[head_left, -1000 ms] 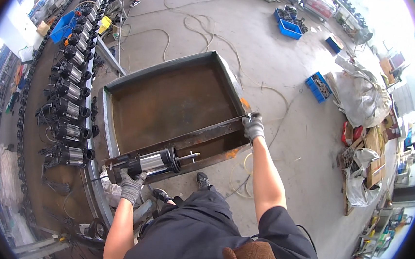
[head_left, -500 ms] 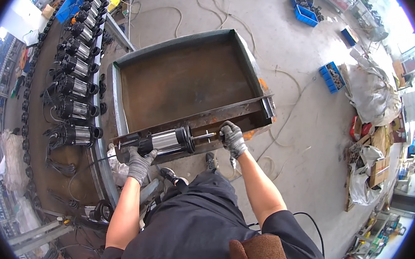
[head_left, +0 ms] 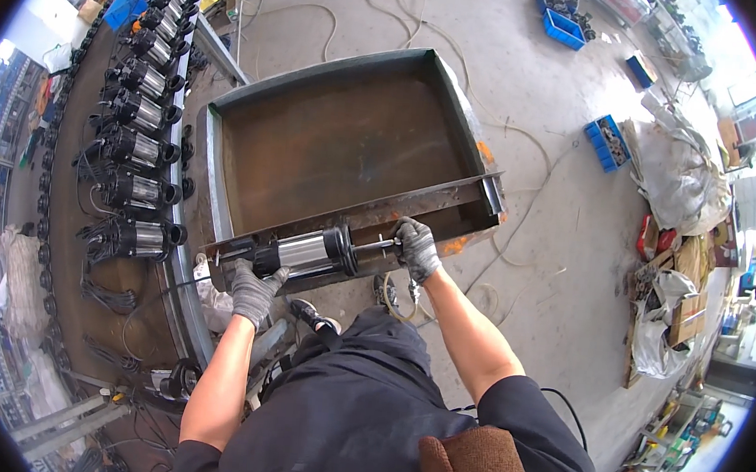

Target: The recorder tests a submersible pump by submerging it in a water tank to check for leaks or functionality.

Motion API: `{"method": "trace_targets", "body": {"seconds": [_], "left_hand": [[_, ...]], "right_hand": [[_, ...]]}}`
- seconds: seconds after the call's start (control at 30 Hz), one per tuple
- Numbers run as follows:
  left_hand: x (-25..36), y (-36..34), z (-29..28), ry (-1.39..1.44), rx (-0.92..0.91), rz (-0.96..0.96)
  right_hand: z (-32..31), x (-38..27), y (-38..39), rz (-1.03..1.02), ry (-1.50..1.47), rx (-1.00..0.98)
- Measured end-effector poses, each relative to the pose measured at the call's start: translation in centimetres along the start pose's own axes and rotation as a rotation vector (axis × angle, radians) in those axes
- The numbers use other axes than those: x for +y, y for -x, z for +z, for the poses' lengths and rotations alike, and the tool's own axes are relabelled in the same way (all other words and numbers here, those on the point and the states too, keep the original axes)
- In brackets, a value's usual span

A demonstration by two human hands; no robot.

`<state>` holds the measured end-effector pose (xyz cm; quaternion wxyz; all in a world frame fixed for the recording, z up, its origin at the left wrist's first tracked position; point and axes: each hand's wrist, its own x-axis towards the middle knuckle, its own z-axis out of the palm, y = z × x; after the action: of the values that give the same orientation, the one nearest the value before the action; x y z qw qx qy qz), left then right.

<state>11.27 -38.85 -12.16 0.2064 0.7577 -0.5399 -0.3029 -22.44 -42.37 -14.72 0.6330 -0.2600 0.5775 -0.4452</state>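
A steel-and-black cylindrical pump [head_left: 304, 254] lies along the near side of a metal tank [head_left: 215, 165] holding murky brown water. My left hand [head_left: 255, 290] in a grey glove grips the pump near its left end. My gloved right hand [head_left: 413, 249] is closed round the end of the thin metal fitting [head_left: 371, 244] that sticks out of the pump's right end. A steel beam [head_left: 448, 191] crosses the tank just beyond the pump.
A row of similar pumps [head_left: 130, 183] runs along a rail on my left. On the floor are hoses [head_left: 547, 174], a blue crate of parts [head_left: 606, 143], white sacks [head_left: 675, 184] and cardboard [head_left: 687, 318]. More blue crates [head_left: 563, 29] stand at the back.
My right hand has left the tank's right corner, moved toward me and left, and closed on the pump's fitting. My left hand stays on the pump. The view has shifted.
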Motion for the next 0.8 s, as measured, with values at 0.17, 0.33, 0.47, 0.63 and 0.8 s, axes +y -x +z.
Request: {"method": "trace_targets", "body": {"seconds": [0.17, 0.33, 0.47, 0.63, 0.8], "left_hand": [[-2.9, -0.8, 1.1, 0.131, 0.006, 0.01], [-3.2, 0.4, 1.2, 0.027, 0.076, 0.105], [-1.2, 1.3, 0.8, 0.133, 0.068, 0.094], [0.3, 2.8, 0.1, 0.297, 0.026, 0.052], [-2.9, 4.1, -2.0, -0.185, 0.217, 0.215]], "right_hand": [[0.2, -0.4, 0.1, 0.031, 0.087, 0.006], [-0.2, -0.2, 0.4, 0.005, -0.004, 0.013], [-4.3, 0.4, -0.3, -0.098, 0.166, -0.193], [-12.9, -3.5, -3.7, -0.216, 0.582, 0.292], [-17.1, -11.0, -5.4, 0.078, 1.771, 0.216]]}}
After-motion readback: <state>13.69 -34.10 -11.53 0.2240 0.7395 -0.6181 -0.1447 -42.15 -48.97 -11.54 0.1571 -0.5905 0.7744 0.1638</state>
